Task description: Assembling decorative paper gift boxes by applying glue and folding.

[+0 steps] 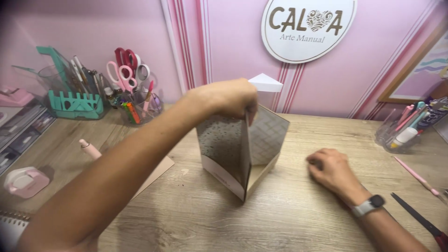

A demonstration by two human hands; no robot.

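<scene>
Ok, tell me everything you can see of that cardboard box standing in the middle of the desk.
The cardboard box stands upright on the wooden desk, one corner edge facing the camera. It looks like stiff board: brownish-grey panels with a faint pattern, a pale band along the bottom. The top is open, and the right side looks cut low, showing the inside. The left hand pinches the top of the near corner panel. The right hand rests on the desk to its right, not touching it.

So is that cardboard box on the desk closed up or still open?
Open: the box has no top and an open side; the left hand pinches its top edge.
</scene>
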